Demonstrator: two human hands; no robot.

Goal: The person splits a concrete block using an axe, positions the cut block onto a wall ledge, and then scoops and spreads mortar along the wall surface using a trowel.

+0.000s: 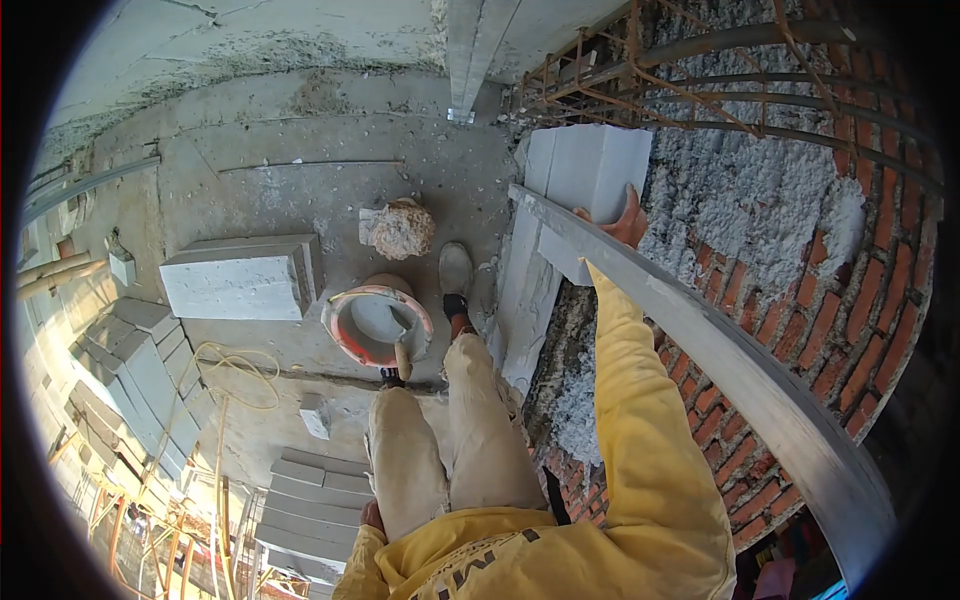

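Observation:
My right hand (627,222) is at the lower end of a white block (590,165) on the wall, thumb and fingers curved round its edge. A long metal bar (690,300) crosses over my right wrist and hides part of the hand; its narrow far end lies over the pale blocks. My left hand (372,515) hangs beside my left thigh, mostly hidden by the yellow sleeve and the leg, its fingers not clear. An orange-rimmed bucket (336,330) stands by my feet, with a trowel (402,352) in it.
White blocks (235,285) lie on the floor to the left, near a rough lump (402,228). Block stacks (140,370) and a yellowish hose (240,372) are at the lower left. Rusty rebar (700,95) extends above the brick wall (870,300). A post (475,50) stands ahead.

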